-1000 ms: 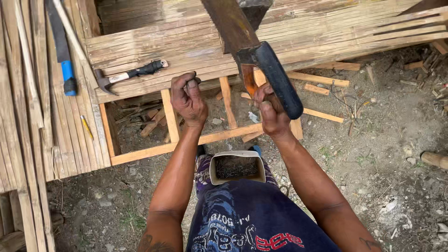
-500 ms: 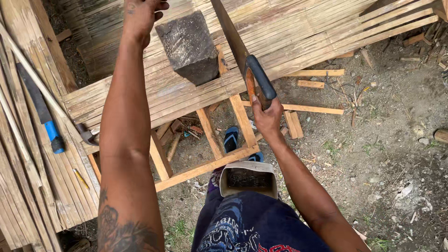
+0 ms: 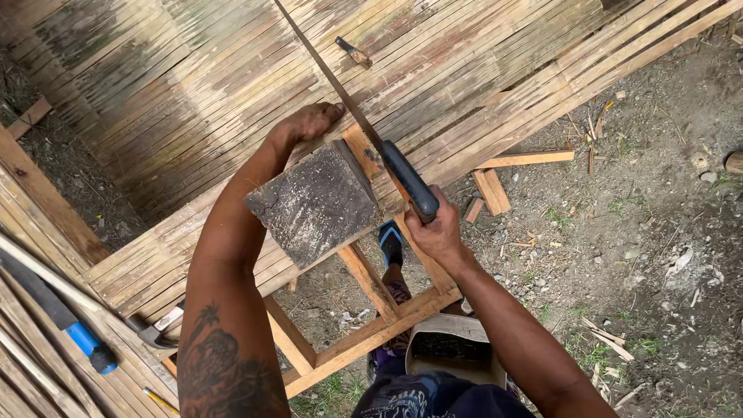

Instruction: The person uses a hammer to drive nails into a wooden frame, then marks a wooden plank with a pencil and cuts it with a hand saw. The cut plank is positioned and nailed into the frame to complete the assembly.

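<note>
My right hand (image 3: 437, 228) grips the dark blue handle of a long thin blade (image 3: 333, 81). The blade is seen edge-on and runs up and left across a woven bamboo mat (image 3: 193, 101). My left hand (image 3: 309, 122) lies palm down on the mat just left of the blade, with nothing in it. Right below that hand a dark grey stone block (image 3: 317, 201) rests on the mat's near edge. The mat sits over a wooden frame (image 3: 371, 334).
A hammer (image 3: 159, 329) and a blue-handled tool (image 3: 81, 339) lie on bamboo slats at lower left, with a yellow pencil (image 3: 159, 399) near them. Wood offcuts (image 3: 491, 190) lie on the dirt at right. A small dark tool (image 3: 354, 52) sits on the mat. My foot (image 3: 389, 244) stands inside the frame.
My left hand left the wooden frame, rose past the grey block and came down flat on the mat. My right hand brought the blade down across the mat.
</note>
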